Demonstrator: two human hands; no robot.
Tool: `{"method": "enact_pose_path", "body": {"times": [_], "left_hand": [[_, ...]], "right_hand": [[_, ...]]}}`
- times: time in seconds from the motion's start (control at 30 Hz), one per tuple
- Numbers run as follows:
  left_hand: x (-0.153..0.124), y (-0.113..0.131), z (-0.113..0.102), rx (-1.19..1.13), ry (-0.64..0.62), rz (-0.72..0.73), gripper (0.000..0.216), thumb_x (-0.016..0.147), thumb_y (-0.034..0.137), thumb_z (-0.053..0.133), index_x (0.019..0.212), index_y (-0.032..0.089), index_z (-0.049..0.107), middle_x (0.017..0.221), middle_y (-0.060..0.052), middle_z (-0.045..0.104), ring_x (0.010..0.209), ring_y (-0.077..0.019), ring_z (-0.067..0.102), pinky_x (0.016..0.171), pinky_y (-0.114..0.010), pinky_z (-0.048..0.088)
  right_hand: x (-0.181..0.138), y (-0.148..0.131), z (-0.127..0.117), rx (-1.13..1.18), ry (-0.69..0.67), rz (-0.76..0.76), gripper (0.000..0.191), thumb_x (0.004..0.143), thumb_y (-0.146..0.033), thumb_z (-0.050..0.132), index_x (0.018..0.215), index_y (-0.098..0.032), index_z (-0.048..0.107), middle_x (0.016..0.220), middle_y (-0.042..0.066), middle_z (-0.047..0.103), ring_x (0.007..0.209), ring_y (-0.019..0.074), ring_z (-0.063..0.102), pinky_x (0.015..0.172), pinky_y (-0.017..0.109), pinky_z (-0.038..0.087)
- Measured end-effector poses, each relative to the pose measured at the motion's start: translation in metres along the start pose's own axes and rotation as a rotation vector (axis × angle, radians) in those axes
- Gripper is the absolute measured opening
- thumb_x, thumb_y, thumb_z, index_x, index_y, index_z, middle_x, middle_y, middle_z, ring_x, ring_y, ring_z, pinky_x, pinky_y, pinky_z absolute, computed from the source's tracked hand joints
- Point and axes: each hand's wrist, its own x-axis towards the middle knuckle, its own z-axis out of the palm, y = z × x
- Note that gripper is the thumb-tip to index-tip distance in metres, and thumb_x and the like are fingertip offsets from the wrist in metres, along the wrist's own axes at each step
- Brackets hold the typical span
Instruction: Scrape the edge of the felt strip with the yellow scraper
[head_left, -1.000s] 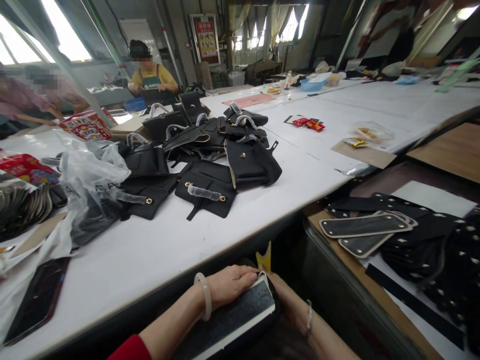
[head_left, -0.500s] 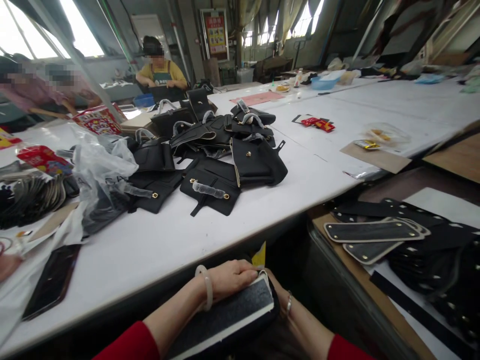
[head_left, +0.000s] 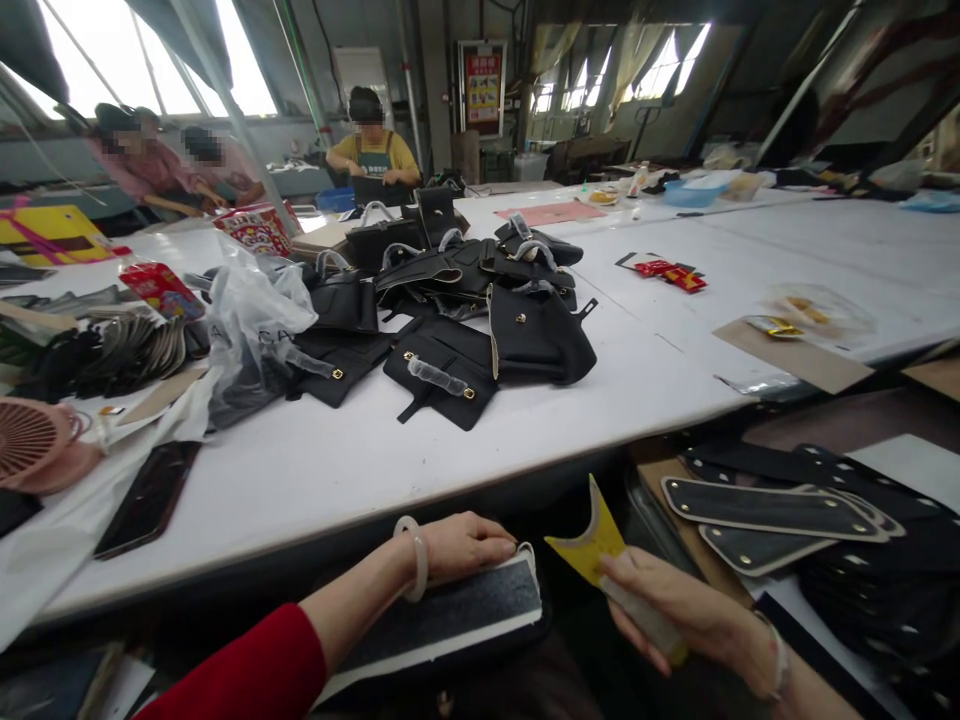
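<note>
The left hand (head_left: 461, 545) lies flat on a black panel (head_left: 450, 615); the right hand (head_left: 675, 610) grips a yellow scraper (head_left: 592, 540). Finished bags (head_left: 480, 300) heap the table (head_left: 375, 450); panels (head_left: 772, 510) wait right.

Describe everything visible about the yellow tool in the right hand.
The yellow tool is a flat, thin scraper-like piece, plastic by its look, with a curved notched edge rising to a point at the top. The right hand grips its pale lower end, holding it tilted below the table edge, apart from the black panel under the left hand.
</note>
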Motion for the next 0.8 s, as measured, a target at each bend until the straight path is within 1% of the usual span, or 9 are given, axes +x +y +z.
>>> {"method": "enact_pose_path", "body": {"times": [0.07, 0.13, 0.2, 0.27, 0.37, 0.43, 0.5, 0.6, 0.8], "left_hand": [[0.003, -0.003, 0.0, -0.012, 0.017, 0.002, 0.042, 0.087, 0.046, 0.053, 0.117, 0.021, 0.068, 0.112, -0.005, 0.07, 0.104, -0.0246, 0.061, 0.091, -0.032, 0.044], [0.005, -0.006, 0.001, -0.026, 0.036, -0.009, 0.049, 0.086, 0.045, 0.055, 0.127, 0.019, 0.061, 0.111, -0.007, 0.069, 0.101, -0.0242, 0.062, 0.088, -0.032, 0.046], [0.005, -0.007, 0.002, -0.048, 0.046, -0.025, 0.059, 0.085, 0.044, 0.056, 0.137, 0.017, 0.051, 0.105, -0.007, 0.07, 0.091, -0.0225, 0.063, 0.08, -0.032, 0.047], [0.004, -0.008, 0.003, -0.073, 0.052, -0.034, 0.071, 0.084, 0.041, 0.056, 0.148, 0.017, 0.036, 0.101, -0.004, 0.071, 0.086, -0.0202, 0.062, 0.076, -0.03, 0.047], [0.001, -0.006, 0.002, -0.112, 0.071, -0.034, 0.085, 0.084, 0.038, 0.057, 0.155, 0.019, 0.014, 0.103, -0.002, 0.071, 0.086, -0.0189, 0.061, 0.079, -0.03, 0.045], [-0.002, -0.003, 0.001, -0.11, 0.094, -0.036, 0.088, 0.084, 0.037, 0.057, 0.155, 0.021, 0.009, 0.105, -0.003, 0.071, 0.085, -0.0198, 0.062, 0.079, -0.031, 0.045], [-0.003, -0.001, 0.0, -0.089, 0.114, -0.018, 0.085, 0.084, 0.037, 0.058, 0.155, 0.025, 0.012, 0.11, -0.004, 0.071, 0.085, -0.0206, 0.062, 0.079, -0.032, 0.046], [-0.005, 0.002, -0.001, -0.048, 0.129, 0.041, 0.073, 0.086, 0.037, 0.056, 0.152, 0.028, 0.028, 0.111, -0.002, 0.07, 0.087, -0.0207, 0.063, 0.08, -0.031, 0.046], [-0.006, 0.004, -0.001, 0.014, 0.124, 0.158, 0.041, 0.089, 0.034, 0.051, 0.13, 0.031, 0.06, 0.093, 0.002, 0.069, 0.081, -0.0183, 0.06, 0.072, -0.026, 0.044]], "right_hand": [[-0.01, -0.017, -0.006, -0.11, -0.163, 0.076, 0.055, 0.081, -0.061, 0.058, 0.053, -0.013, 0.061, 0.049, 0.006, 0.059, 0.038, 0.0106, 0.052, 0.04, 0.021, 0.03], [-0.003, -0.034, -0.004, -0.407, -0.195, 0.045, 0.047, 0.078, -0.059, 0.063, 0.071, -0.013, 0.069, 0.058, 0.005, 0.065, 0.042, 0.0127, 0.055, 0.042, 0.022, 0.035], [0.014, -0.048, 0.003, -0.779, -0.089, -0.112, 0.042, 0.082, -0.056, 0.06, 0.083, -0.016, 0.071, 0.066, 0.004, 0.068, 0.049, 0.0143, 0.058, 0.046, 0.022, 0.037], [0.032, -0.06, 0.01, -1.057, 0.056, -0.278, 0.041, 0.09, -0.051, 0.05, 0.077, -0.017, 0.069, 0.07, 0.006, 0.069, 0.06, 0.0169, 0.06, 0.052, 0.024, 0.035], [0.047, -0.072, 0.019, -1.26, 0.192, -0.404, 0.051, 0.098, -0.045, 0.034, 0.069, -0.017, 0.066, 0.07, 0.01, 0.07, 0.067, 0.0213, 0.061, 0.06, 0.03, 0.03], [0.051, -0.079, 0.024, -1.397, 0.209, -0.48, 0.054, 0.099, -0.044, 0.03, 0.071, -0.016, 0.067, 0.072, 0.013, 0.071, 0.068, 0.0231, 0.063, 0.061, 0.033, 0.026], [0.053, -0.085, 0.028, -1.51, 0.176, -0.546, 0.053, 0.099, -0.044, 0.031, 0.072, -0.016, 0.067, 0.073, 0.014, 0.072, 0.067, 0.0234, 0.064, 0.059, 0.034, 0.023], [0.057, -0.094, 0.031, -1.632, 0.118, -0.621, 0.052, 0.1, -0.043, 0.033, 0.07, -0.017, 0.067, 0.073, 0.012, 0.073, 0.066, 0.0219, 0.065, 0.057, 0.034, 0.019], [0.063, -0.103, 0.034, -1.756, 0.058, -0.697, 0.05, 0.099, -0.042, 0.035, 0.067, -0.018, 0.065, 0.07, 0.008, 0.073, 0.063, 0.0193, 0.066, 0.055, 0.035, 0.014]]}}
